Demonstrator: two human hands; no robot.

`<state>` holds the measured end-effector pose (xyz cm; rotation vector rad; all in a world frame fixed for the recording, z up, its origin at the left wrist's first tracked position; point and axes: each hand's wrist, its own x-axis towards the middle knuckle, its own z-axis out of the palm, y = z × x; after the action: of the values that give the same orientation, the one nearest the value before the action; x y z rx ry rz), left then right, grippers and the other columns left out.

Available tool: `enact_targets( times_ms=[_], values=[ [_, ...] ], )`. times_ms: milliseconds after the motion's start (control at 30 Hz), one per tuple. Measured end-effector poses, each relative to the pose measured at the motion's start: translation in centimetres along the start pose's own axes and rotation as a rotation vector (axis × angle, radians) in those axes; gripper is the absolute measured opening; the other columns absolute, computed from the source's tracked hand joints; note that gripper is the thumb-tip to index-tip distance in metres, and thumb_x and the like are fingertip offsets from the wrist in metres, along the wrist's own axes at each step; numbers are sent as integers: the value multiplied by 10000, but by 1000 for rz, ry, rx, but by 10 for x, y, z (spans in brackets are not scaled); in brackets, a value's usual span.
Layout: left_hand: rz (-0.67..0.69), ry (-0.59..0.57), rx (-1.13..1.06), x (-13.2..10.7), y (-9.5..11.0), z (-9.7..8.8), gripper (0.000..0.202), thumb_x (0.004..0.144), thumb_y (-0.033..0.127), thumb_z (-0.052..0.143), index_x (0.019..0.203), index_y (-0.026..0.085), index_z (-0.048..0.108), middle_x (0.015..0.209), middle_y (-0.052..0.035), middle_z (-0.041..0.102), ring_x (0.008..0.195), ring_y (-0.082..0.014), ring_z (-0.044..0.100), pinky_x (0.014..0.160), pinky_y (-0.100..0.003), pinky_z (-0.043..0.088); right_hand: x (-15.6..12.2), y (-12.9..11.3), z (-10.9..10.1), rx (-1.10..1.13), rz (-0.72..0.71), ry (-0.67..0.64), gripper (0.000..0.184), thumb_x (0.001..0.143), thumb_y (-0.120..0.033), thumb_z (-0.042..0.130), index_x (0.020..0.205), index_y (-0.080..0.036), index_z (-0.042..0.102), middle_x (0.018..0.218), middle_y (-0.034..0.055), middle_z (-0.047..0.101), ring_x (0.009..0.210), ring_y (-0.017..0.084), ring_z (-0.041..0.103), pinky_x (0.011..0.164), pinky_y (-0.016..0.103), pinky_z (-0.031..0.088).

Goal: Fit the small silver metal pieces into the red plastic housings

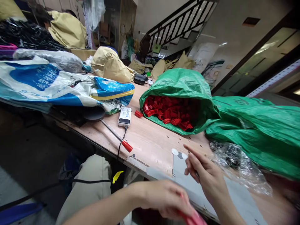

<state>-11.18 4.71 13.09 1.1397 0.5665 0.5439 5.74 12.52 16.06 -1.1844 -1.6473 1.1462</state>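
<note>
At the bottom of the view, my left hand is smeared by motion, its fingers closed on a glossy red object. The frame edge cuts that object off, so its kind does not show. My right hand is above a grey sheet on the table, thumb and fingers pinched together. Whatever is between those fingertips is too small to name. Beyond it, a green woven sack lies on its side, its mouth facing me and full of red plastic pieces. One loose red piece rests outside the mouth.
A white power bank with a cable lies left of the sack. Near the table edge is a metal lever with a red handle. Blue-white sacks cover the left side. Clear plastic bags and another green sack lie right.
</note>
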Motion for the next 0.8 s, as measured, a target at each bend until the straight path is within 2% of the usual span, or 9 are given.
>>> enact_targets(
  times_ms=[67,133,200,300,433,533,633,733,800],
  values=[
    [-31,78,264,7,-17,11,200,715,317,751,680,204,590,507,25,467,540,-156,459,580,-279,359,32,-11,21,-80,-5,-121,596,927,-535,573,1400,-174,584,593,-56,461,420,96,437,421,252,470],
    [-135,201,846,19,-42,20,90,770,189,657,853,173,689,567,-72,626,615,-267,609,629,-370,423,69,-18,52,-284,-72,-207,620,897,-525,595,1397,-160,578,651,-30,541,453,121,494,430,270,489],
    [-257,197,1116,32,-65,26,301,846,109,505,1066,81,709,756,-239,732,731,-373,697,641,-439,458,109,-17,89,-617,-164,-228,528,894,-413,611,1354,-154,610,776,24,672,580,168,620,567,297,550],
    [-247,105,1172,42,-79,24,343,868,151,479,1108,74,710,821,-285,743,778,-409,717,649,-470,483,165,-8,140,-703,-217,-187,453,847,-225,653,1296,-161,653,1126,108,728,988,245,680,890,324,516],
    [-59,273,1039,34,-61,16,165,789,263,669,925,190,726,695,-141,714,722,-351,676,666,-413,478,200,6,177,-719,-207,-146,298,856,-198,627,1136,-136,711,1082,149,744,992,273,674,868,332,477],
    [205,560,887,18,-39,10,92,855,259,632,778,235,677,670,-69,643,690,-280,633,672,-340,438,186,10,173,-678,-231,-125,163,867,-232,622,950,-134,722,931,125,745,869,238,661,788,300,457],
    [327,771,691,4,-20,1,207,903,219,554,706,235,611,639,-39,554,614,-220,546,654,-302,393,143,12,140,-613,-268,-116,148,876,-292,627,874,-164,700,823,53,711,758,181,617,729,265,436],
    [396,998,483,0,-6,-8,72,862,200,623,895,253,659,828,-58,608,778,-247,574,771,-324,425,84,13,89,-547,-221,-74,265,895,-396,607,793,-159,665,682,12,625,628,147,565,621,249,429],
    [465,1127,395,4,-3,-12,390,785,178,716,1155,275,636,1101,-89,622,1066,-294,564,936,-359,421,41,14,60,-356,-74,-46,352,900,-495,591,820,-157,650,637,-11,572,516,122,510,510,241,410]
  ],
)
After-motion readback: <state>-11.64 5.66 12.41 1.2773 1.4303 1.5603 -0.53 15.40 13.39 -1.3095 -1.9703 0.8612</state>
